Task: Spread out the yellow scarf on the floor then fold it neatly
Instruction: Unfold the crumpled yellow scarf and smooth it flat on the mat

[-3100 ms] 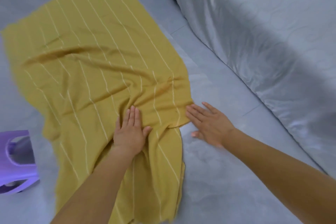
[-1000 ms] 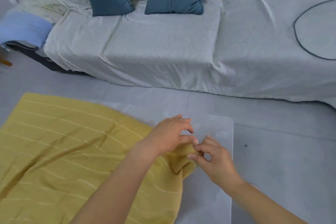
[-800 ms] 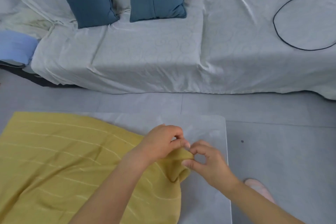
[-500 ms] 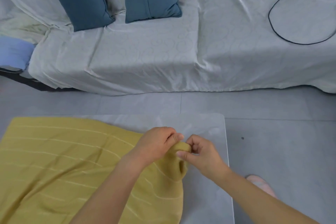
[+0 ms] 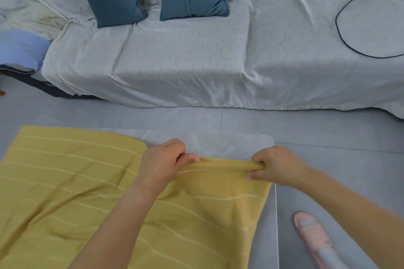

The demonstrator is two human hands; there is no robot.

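My left hand (image 5: 162,162) and right hand (image 5: 276,165) each pinch the far edge of the yellow scarf (image 5: 70,183), fingers curled over the cloth, the hem taut between them. The rest lies wrinkled on a pale mat (image 5: 218,142) on the grey floor (image 5: 328,129). Beyond stands a sheet-covered sofa (image 5: 185,61). A pink shoe (image 5: 312,233) sits at my right.

Yellow scarf (image 5: 76,181) edge taut between left hand (image 5: 162,165) and right hand (image 5: 276,167).
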